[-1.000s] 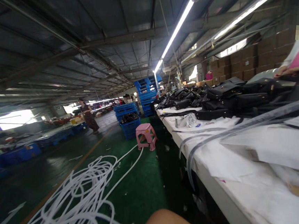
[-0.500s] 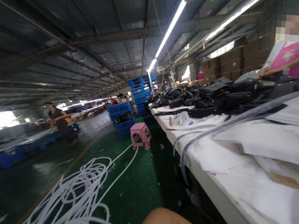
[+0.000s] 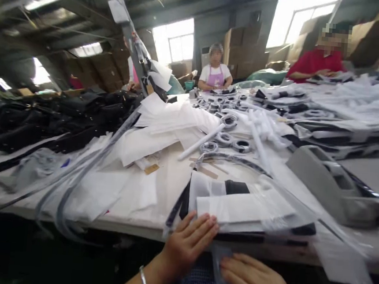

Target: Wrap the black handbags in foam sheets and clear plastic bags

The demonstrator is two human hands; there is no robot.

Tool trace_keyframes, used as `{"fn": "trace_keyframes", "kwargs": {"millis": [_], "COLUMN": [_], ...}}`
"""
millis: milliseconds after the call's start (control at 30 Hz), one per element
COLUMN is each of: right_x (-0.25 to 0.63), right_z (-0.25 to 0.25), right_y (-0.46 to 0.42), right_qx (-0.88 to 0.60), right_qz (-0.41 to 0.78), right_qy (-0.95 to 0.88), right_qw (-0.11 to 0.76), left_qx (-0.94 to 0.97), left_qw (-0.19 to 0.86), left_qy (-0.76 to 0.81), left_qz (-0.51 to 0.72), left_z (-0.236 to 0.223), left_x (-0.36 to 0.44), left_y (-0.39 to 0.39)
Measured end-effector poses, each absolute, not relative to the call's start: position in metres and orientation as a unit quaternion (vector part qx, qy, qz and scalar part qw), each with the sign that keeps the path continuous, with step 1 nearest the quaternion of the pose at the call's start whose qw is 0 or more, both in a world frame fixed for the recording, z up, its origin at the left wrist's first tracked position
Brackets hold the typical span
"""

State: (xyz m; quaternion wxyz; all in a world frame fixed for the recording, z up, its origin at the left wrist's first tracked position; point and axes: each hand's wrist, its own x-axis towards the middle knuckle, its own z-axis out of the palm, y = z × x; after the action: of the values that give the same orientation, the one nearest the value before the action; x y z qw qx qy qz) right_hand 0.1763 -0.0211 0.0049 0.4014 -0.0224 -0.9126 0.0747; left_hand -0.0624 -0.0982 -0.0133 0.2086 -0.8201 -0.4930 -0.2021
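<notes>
A clear plastic bag [image 3: 279,207] lies at the table's near edge, with a black piece and white sheets of wrapping [image 3: 237,206] in it or under it; I cannot tell which. My left hand [image 3: 189,239], a silver bangle on its wrist, rests flat on the bag's near left corner, fingers stretched out. Below the edge, over my lap, my right hand [image 3: 257,278] lies with fingers straight and close together against a clear plastic flap [image 3: 223,268]. Its thumb is hidden. A dark curved strip [image 3: 231,158] arches behind the bag.
A grey tape dispenser [image 3: 325,185] stands to the right. Coiled rings [image 3: 241,145], a white tube [image 3: 201,142] and loose white sheets [image 3: 157,134] cover the table [image 3: 173,171]. Black bags [image 3: 79,110] are heaped at left. Co-workers [image 3: 215,71] sit across the table.
My view has swung right and down, from the aisle with the pink stool and white tubing to the table. Both my hands now show; earlier only a bare limb showed at the bottom.
</notes>
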Motion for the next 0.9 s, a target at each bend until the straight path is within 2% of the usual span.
{"fn": "trace_keyframes", "kwargs": {"millis": [400,533,733,900], "right_x": [0.142,0.137,0.135,0.135], "right_z": [0.052,0.054,0.054,0.054], "right_y": [0.011,0.019,0.025,0.028], "right_qx": [-0.063,-0.099,-0.196,-0.219], "right_qz": [0.034,0.087,0.211,0.220], "right_qy": [-0.910,-0.921,-0.909,-0.901], "right_qw": [0.409,0.367,0.302,0.304], "left_qx": [-0.804,-0.792,-0.739,-0.642], "left_qw": [0.221,0.197,0.069,0.069], "left_qy": [-0.481,-0.493,-0.555,-0.597], "left_qz": [-0.270,-0.301,-0.375,-0.475], "left_z": [-0.010,-0.009,0.008,0.013], "left_x": [-0.059,-0.056,-0.039,-0.025], "left_y": [-0.095,-0.096,-0.099,-0.087]}}
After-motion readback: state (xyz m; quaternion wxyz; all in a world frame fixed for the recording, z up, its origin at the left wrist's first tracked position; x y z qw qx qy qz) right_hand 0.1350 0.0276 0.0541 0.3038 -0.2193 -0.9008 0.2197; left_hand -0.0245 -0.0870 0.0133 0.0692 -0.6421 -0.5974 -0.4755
